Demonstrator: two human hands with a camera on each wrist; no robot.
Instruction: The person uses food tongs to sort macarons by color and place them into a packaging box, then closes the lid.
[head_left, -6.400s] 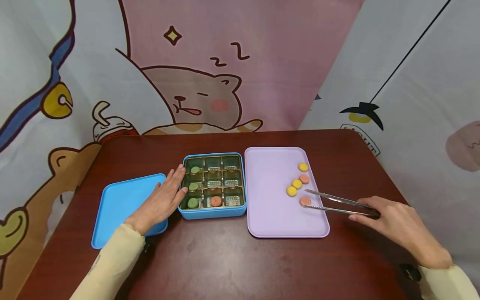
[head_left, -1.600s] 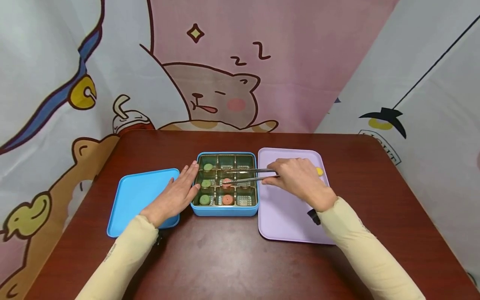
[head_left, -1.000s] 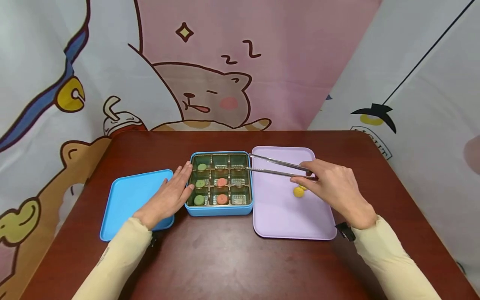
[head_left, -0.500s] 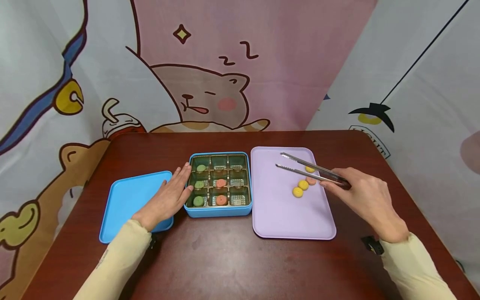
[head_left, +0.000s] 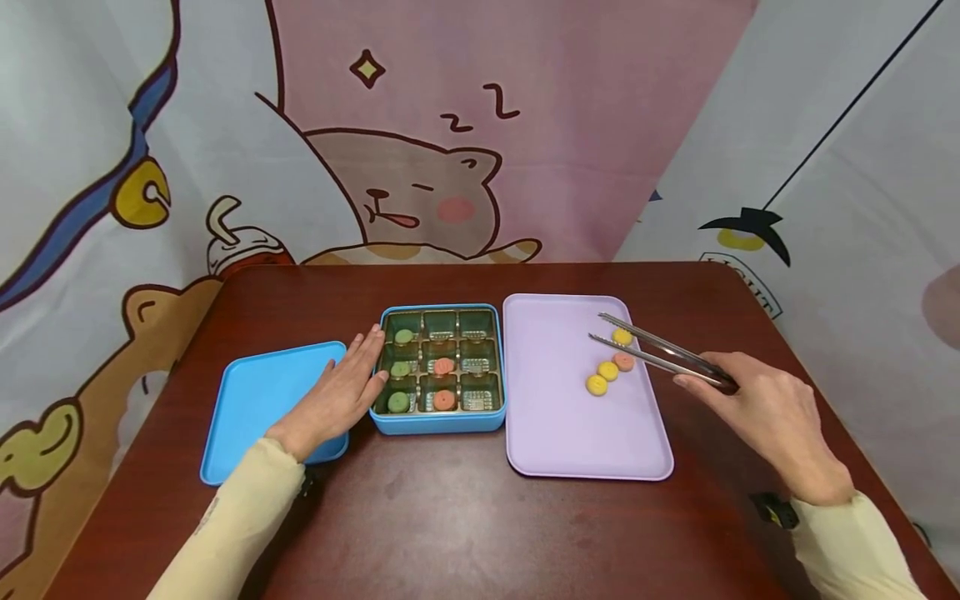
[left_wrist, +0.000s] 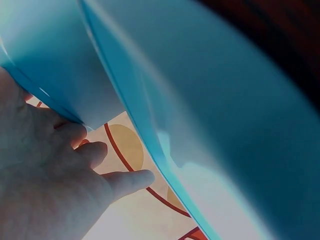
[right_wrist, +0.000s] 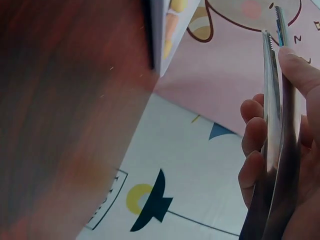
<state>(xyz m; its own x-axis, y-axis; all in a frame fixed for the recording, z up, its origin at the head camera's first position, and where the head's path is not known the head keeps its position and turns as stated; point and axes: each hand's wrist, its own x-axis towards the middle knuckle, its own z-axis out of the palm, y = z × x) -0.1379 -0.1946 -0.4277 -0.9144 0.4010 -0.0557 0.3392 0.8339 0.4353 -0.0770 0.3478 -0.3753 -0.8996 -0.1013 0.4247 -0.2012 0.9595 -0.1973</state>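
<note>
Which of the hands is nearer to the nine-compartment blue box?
Left. The left hand lies along the left edge of the blue box; the right hand, holding metal tongs, is off to the right, beyond the lilac tray.

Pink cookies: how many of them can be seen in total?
3. The first cookie is in the centre compartment of the blue box, the second cookie in the front row's middle compartment, and the third cookie on the purple tray. None appears hidden.

The left grip (head_left: 330, 402) is straight-fingered, the right grip (head_left: 776, 417) curled.
</note>
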